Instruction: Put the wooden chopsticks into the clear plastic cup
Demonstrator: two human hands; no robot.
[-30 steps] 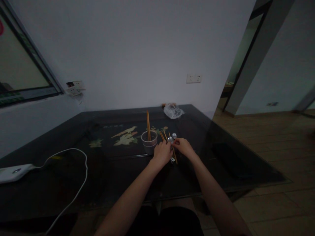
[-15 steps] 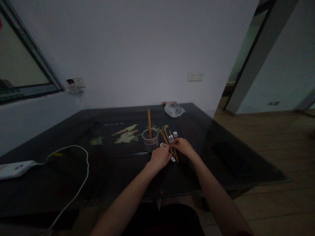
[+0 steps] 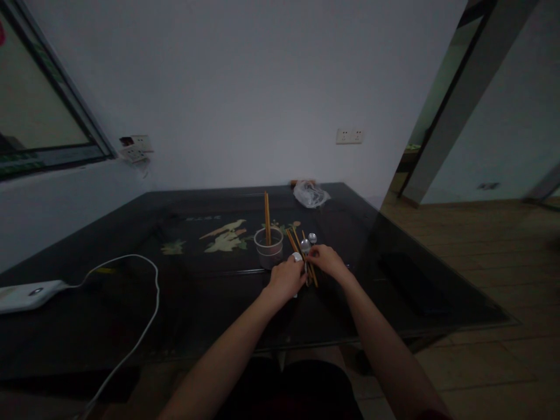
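My left hand [image 3: 286,280] is closed over a metal spoon [image 3: 297,256]; its bowl shows above the fingers and a bit of handle below them. Close beside it, my right hand [image 3: 327,261] pinches at the neck of a second spoon [image 3: 305,245], though the fingertips are partly hidden. Several wooden chopsticks [image 3: 313,276] lie loosely on the table between and under the hands. Another spoon [image 3: 312,238] rests just past my right hand. Left of the pile stands a clear plastic cup [image 3: 269,254], holding upright chopsticks [image 3: 267,213].
A crumpled plastic bag [image 3: 310,194] lies at the back of the dark glass-topped table [image 3: 210,321]. On the left are a white power strip [image 3: 30,296] and its looping cable [image 3: 156,291]. A dark flat object [image 3: 411,283] lies at right. The wall stands behind.
The spoon at my left hand has turned, its bowl shifting right and its handle end swinging left. My right hand stays almost in place. The view has shifted slightly.
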